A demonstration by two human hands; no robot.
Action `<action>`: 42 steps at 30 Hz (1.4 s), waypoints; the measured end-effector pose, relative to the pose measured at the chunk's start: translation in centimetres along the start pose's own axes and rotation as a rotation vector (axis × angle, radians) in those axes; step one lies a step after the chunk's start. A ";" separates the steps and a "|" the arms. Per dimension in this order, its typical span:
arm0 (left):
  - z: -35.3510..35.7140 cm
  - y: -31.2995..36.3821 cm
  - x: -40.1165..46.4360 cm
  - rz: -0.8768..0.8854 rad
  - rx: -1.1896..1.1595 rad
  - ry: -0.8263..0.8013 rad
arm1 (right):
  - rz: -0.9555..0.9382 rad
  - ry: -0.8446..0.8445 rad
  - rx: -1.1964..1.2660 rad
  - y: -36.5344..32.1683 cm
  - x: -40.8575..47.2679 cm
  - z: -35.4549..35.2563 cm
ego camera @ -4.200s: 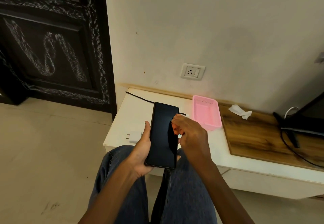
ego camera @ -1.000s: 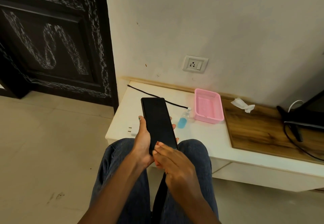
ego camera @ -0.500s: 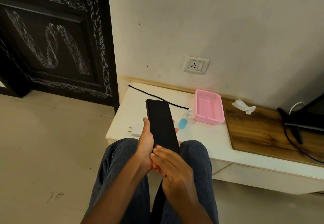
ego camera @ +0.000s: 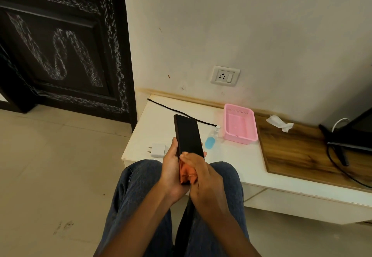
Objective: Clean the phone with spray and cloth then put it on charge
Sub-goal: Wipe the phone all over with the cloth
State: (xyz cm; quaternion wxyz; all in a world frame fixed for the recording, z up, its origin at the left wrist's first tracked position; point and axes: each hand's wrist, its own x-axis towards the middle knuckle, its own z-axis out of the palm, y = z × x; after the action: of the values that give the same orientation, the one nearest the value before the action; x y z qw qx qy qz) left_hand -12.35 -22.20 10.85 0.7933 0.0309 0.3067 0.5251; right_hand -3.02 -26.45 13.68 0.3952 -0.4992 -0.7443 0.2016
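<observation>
Orange cloth [ego camera: 187, 173], bunched in my right hand [ego camera: 203, 176] fingers, has slid to the bottom of the slim black phone [ego camera: 188, 136] gripped by my left hand [ego camera: 171, 166] above my lap — wiping nearly done, charging next.

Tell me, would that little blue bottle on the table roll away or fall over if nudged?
The bottle already lies on its side, so it cannot topple. Its body looks rounded, so a nudge would probably roll or spin it. It seems small and light, so it would likely slide easily on the smooth white table.
</observation>
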 end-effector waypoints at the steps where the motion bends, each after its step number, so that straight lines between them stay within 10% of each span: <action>1: 0.0 -0.1 -0.1 -0.008 -0.012 -0.007 | 0.021 -0.023 -0.011 0.0 0.4 0.0; 42: -0.5 0.2 -0.2 -0.023 0.008 -0.086 | -0.078 -0.032 -0.172 0.9 2.7 0.4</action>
State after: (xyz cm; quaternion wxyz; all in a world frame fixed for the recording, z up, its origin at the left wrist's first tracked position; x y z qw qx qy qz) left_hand -12.85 -22.42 10.59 0.8117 0.0530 0.2744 0.5128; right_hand -3.36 -23.64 13.87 0.3466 -0.4986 -0.7839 0.1292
